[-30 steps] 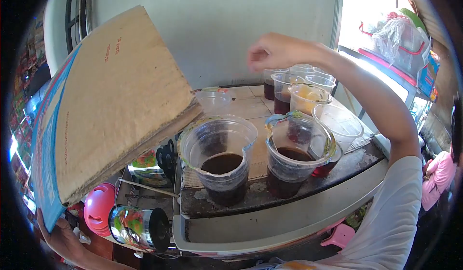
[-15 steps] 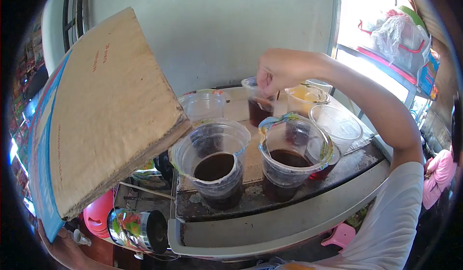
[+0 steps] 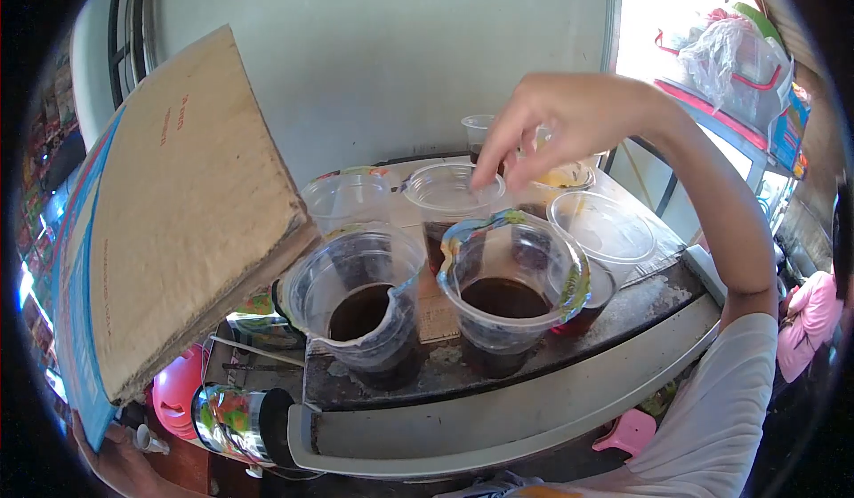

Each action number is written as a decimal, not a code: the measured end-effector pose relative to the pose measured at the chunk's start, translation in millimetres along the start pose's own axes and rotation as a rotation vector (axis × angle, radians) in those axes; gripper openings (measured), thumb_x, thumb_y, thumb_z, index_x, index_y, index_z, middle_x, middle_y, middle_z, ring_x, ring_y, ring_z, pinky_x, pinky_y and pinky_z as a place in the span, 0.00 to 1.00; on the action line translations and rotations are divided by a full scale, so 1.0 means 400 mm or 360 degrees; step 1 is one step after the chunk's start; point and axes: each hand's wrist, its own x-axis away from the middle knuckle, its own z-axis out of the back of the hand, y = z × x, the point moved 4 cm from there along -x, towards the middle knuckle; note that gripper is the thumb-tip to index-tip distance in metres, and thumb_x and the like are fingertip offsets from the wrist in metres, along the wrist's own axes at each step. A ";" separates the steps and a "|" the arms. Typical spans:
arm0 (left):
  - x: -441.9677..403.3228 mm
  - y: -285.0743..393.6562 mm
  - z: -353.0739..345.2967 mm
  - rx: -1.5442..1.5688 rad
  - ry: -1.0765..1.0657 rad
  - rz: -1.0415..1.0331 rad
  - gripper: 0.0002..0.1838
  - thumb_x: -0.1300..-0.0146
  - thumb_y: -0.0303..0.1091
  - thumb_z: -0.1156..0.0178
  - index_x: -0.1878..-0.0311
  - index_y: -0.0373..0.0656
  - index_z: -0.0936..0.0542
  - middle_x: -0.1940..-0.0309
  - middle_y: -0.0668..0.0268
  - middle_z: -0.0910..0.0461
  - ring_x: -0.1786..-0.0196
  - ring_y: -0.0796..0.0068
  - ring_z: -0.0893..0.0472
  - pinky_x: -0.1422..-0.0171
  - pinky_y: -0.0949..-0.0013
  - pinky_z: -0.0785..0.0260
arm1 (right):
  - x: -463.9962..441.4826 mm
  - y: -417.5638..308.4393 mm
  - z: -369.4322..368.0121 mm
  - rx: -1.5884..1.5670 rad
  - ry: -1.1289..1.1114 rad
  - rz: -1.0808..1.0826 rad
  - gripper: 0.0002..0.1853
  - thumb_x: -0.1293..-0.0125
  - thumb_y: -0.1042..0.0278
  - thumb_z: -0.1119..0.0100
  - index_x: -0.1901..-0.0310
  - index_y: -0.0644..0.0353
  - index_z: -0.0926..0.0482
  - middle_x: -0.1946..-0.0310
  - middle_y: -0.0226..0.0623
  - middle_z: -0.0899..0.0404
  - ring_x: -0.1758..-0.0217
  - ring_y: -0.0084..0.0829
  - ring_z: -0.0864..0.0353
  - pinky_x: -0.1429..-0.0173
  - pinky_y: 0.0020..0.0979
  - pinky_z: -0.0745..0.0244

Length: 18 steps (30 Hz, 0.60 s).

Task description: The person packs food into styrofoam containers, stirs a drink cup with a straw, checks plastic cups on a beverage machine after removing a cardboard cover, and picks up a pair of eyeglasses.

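Observation:
My left hand point(image 3: 124, 462), at the lower left, grips the bottom edge of a large tilted cardboard piece point(image 3: 191, 204) with a blue printed side; most of its fingers are hidden. Over the cups hangs my right hand point(image 3: 560, 129), fingers apart and empty. Beneath its fingertips stands a clear plastic cup with dark liquid point(image 3: 454, 200). Nearer me are two large clear cups of dark liquid, the left one point(image 3: 360, 289) and the right one point(image 3: 511, 280), both with torn film at the rim. A clear cup point(image 3: 347, 200) stands behind the left one.
A cup with yellow contents point(image 3: 565, 178) and a small cup point(image 3: 478, 129) stand at the back. At right is another clear container point(image 3: 605, 227). The worn surface point(image 3: 658, 307) ends in a curved grey tray edge point(image 3: 498, 427). A pink stool point(image 3: 632, 434) sits below.
My right hand has lifted away from the back cup, its fingers opening. A dark-liquid cup now stands nearer, under my fingertips. The cardboard has shifted slightly left in view.

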 end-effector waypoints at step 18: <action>-0.018 -0.009 0.010 0.0241 -0.0025 0.0277 0.21 0.35 0.29 0.51 0.40 0.33 0.36 0.44 0.50 0.31 0.40 0.61 0.31 0.35 0.66 0.41 | 0.167 0.221 -0.055 -0.0686 0.0495 -0.1035 0.11 0.40 0.64 0.44 0.70 0.65 0.20 0.80 0.31 0.23 0.76 0.18 0.26 0.73 0.19 0.33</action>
